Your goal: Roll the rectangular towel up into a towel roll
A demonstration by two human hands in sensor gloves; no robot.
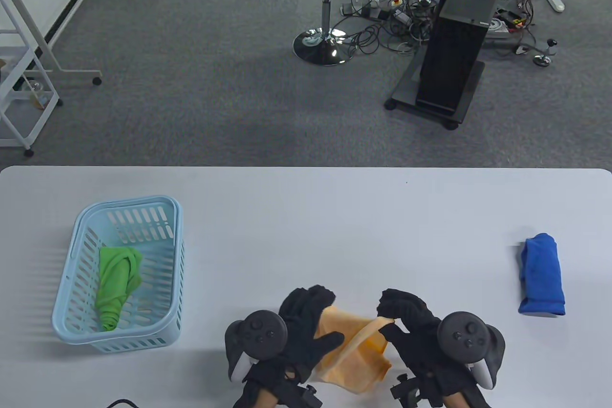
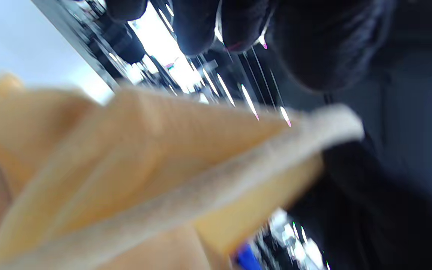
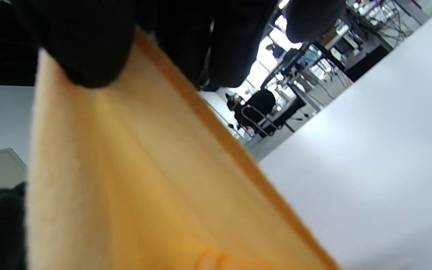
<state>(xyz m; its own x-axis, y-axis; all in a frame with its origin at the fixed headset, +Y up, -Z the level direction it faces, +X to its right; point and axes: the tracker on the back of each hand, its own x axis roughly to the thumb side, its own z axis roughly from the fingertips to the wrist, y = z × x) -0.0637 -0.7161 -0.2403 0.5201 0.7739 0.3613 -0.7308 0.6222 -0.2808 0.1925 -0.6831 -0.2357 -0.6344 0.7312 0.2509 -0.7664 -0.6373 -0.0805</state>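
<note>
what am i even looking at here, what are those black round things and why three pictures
These are a person's two hands in black sensor gloves. The round black things are trackers strapped to the back of each hand, not held. One camera looks down at the white table; the other two sit on the wrists, so their close-ups are tilted and blurry. The left hand and right hand hold an orange towel between them; the right pinches its edge. On the table's left a light blue basket holds a green towel; a rolled blue towel lies on the right.
</note>
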